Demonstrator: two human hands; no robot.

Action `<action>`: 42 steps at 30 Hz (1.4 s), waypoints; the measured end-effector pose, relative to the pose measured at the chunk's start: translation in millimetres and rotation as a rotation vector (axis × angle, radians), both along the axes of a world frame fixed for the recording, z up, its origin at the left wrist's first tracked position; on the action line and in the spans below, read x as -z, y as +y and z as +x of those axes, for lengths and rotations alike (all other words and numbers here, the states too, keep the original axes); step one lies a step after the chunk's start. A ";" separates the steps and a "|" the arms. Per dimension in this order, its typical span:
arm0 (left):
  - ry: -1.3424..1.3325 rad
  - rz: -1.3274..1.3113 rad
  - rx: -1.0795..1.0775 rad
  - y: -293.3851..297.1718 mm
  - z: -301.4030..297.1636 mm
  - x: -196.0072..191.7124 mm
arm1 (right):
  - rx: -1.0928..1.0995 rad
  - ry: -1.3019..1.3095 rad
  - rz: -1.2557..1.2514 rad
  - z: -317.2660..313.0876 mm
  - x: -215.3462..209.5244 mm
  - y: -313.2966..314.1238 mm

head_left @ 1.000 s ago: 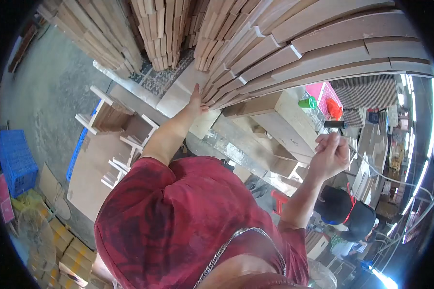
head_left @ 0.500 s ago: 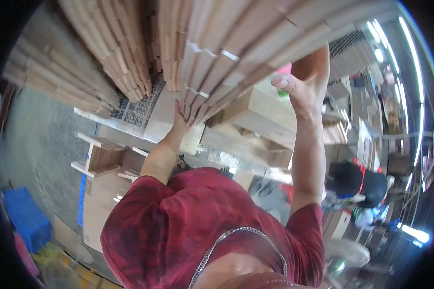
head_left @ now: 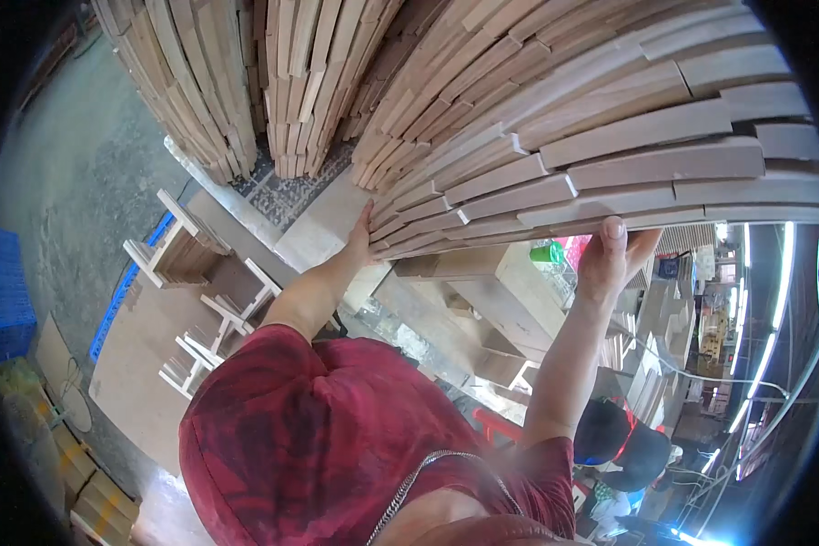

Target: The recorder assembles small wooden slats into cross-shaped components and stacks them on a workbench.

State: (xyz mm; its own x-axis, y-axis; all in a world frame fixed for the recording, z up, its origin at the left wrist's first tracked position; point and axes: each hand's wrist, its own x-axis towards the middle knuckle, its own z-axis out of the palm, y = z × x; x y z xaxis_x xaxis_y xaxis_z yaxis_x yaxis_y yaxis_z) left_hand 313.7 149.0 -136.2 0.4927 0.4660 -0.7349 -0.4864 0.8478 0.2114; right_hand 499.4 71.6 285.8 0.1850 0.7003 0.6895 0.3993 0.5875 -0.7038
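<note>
A tall stack of pale wooden slats [head_left: 555,136] fills the upper part of the view. My left hand [head_left: 362,238] reaches up and presses against the lower left ends of the slats. My right hand [head_left: 615,259] is raised to the stack's underside at the right, with thumb and fingers closed on the edge of the lowest slat [head_left: 664,218]. My red shirt [head_left: 337,446] covers the lower middle of the view.
More slat stacks [head_left: 246,82] stand at the upper left. Small wooden frames [head_left: 200,300] lie on a board below left, and a blue crate [head_left: 5,291] stands at the far left. Wooden boxes [head_left: 500,309] sit below the stack. A person with a dark cap [head_left: 623,437] works at the lower right.
My right hand rose from chest height to the underside of the slat stack and took hold of the lowest slat. The view tilted further up toward the stack. My left hand stayed on the slat ends.
</note>
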 end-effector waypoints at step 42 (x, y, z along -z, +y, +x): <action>-0.462 0.202 -0.209 83.9 127.9 80.5 | 0.032 0.089 0.052 80.6 -10.5 51.3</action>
State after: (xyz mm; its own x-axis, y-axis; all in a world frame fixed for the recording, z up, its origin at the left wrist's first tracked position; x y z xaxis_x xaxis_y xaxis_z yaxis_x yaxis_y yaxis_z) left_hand 441.6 232.8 -216.7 0.6253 0.6976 -0.3497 -0.7207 0.6882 0.0840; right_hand 580.1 122.9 296.3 0.2687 0.6566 0.7047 0.3562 0.6120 -0.7061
